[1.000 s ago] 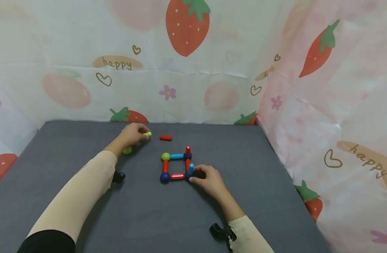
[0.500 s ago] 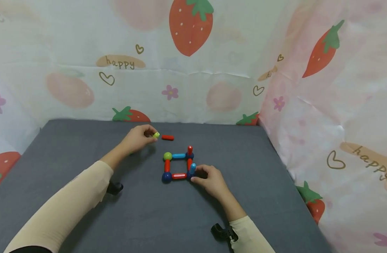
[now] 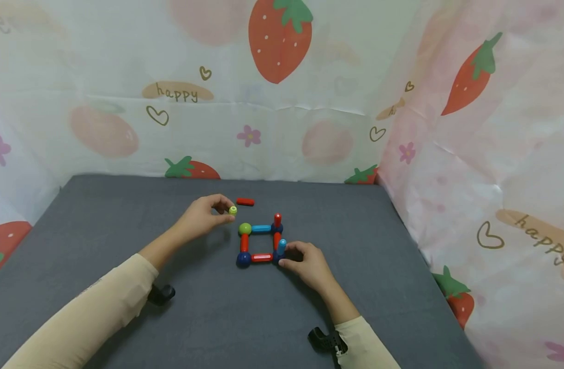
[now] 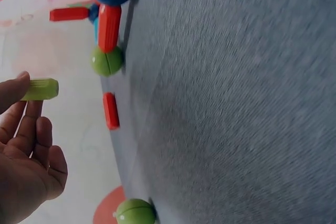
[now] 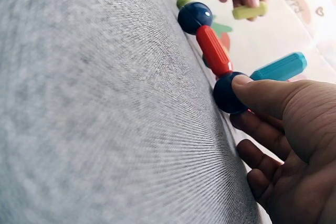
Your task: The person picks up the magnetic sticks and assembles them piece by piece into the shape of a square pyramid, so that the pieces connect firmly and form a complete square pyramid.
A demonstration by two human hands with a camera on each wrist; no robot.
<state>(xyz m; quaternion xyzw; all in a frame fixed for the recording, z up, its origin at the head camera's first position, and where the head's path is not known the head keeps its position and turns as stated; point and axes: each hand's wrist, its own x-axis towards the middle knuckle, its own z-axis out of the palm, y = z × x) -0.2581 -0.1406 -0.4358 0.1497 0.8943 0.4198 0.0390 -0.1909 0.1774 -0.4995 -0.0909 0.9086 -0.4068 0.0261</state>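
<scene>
Two sticks stand upright near your right hand: a light blue stick rises from the dark blue ball that you grip between your right thumb and fingers, and a tall red stick stands on the far blue ball beyond that hand.

Your left hand pinches a yellow-green stick between thumb and fingertips, holding it up off the gray table; its remaining fingers are bent. Just beside that stick, on the side toward your right hand, sits a green ball.

Between your hands, sticks and balls join in a square. A blue crossbar links the green ball to the far blue ball. Nearer you, a red crossbar runs left from the ball in your right grip to a near blue ball; two red side sticks complete the outline.

Beyond your left fingertips lies a loose red stick. Your left wrist view also shows a loose green ball resting well apart from the square.
</scene>
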